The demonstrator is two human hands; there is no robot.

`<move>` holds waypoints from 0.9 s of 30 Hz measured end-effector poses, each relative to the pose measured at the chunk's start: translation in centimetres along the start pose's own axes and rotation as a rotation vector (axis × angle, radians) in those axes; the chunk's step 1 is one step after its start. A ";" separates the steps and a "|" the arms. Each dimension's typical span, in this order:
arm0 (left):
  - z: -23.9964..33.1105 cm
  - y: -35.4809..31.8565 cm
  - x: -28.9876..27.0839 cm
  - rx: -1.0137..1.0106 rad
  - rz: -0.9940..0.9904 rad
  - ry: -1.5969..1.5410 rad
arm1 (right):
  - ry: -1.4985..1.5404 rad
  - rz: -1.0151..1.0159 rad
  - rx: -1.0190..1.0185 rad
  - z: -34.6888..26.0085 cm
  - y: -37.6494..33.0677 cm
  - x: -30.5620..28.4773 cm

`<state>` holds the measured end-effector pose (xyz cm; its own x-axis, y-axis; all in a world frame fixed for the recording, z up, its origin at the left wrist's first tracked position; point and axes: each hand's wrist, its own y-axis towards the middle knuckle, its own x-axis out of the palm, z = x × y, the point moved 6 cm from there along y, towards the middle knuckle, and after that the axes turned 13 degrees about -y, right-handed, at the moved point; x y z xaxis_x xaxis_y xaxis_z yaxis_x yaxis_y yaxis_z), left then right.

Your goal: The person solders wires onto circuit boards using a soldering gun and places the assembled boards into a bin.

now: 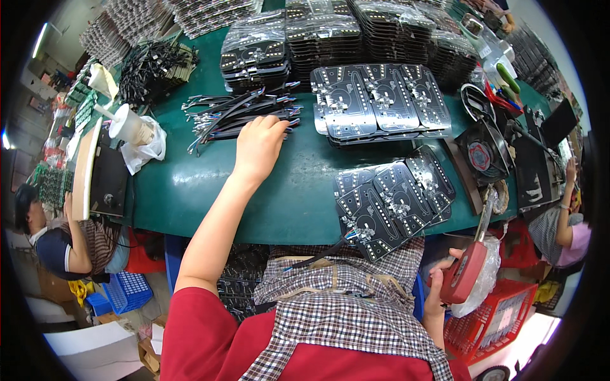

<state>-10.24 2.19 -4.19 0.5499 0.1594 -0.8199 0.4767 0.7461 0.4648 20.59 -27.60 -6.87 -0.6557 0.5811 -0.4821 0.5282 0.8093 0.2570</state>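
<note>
My left hand reaches over a loose pile of black-sleeved cables with coloured wire ends. Its fingers are bent down and closed among them; the fingertips are partly hidden. My right hand grips the red handle of a soldering gun, partly wrapped in clear plastic, its metal barrel pointing up. At the table's near edge lies a panel of black circuit boards with rows of small pale components. One cable meets its lower left corner and hangs over my checked apron.
Stacked black boards lie beyond the panel, with taller stacks behind. A small fan stands at the right. On the left are a white cup in a plastic bag and a black cable heap. People sit at both sides.
</note>
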 end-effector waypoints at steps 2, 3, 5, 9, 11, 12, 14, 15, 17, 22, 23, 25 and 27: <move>-0.3 -0.1 1.0 0.052 -0.013 0.088 | -0.045 -0.013 0.006 -0.2 -0.3 -0.4; -0.2 0.2 1.4 0.105 -0.022 0.181 | -0.054 -0.005 0.014 -0.3 -0.4 -0.6; -0.9 0.6 1.5 0.042 -0.042 0.122 | -0.061 -0.014 0.013 -0.6 -0.8 -1.1; -2.6 1.7 0.1 0.070 -0.019 -0.105 | -0.007 -0.030 0.100 -0.1 -1.3 -1.5; -2.1 2.0 -2.2 0.067 0.059 -0.259 | 0.090 -0.152 0.052 -1.0 -0.6 -1.4; -0.8 2.3 -3.5 0.082 0.156 -0.300 | 0.213 -0.109 0.107 -1.6 -0.4 -1.4; 2.5 1.9 -5.4 0.181 0.271 -0.342 | 0.407 -0.203 0.191 -1.8 0.0 -1.6; 4.8 1.6 -4.8 0.273 0.280 -0.354 | 0.480 -0.175 0.212 -1.8 -0.1 -1.6; 8.5 0.5 -1.8 0.368 0.151 -0.436 | 0.535 -0.178 0.300 -1.3 -0.7 -1.7; 13.7 -2.4 3.6 0.072 -0.016 -0.581 | 0.546 -0.235 0.374 -0.4 -1.0 -1.0; 14.0 -2.8 4.3 0.088 -0.043 -0.603 | 0.563 -0.242 0.395 -0.3 -1.1 -0.9; 14.7 -3.2 5.2 0.091 -0.122 -0.612 | 0.521 -0.230 0.390 -0.2 -1.1 -0.9; 15.7 -3.5 5.7 0.208 -0.128 -0.549 | 0.478 -0.219 0.382 -0.3 -1.0 -0.9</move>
<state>1.99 -9.63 -5.18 0.7267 -0.3222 -0.6067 0.6564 0.5862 0.4749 20.48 -28.86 -6.40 -0.8912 0.4518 -0.0406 0.4520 0.8769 -0.1634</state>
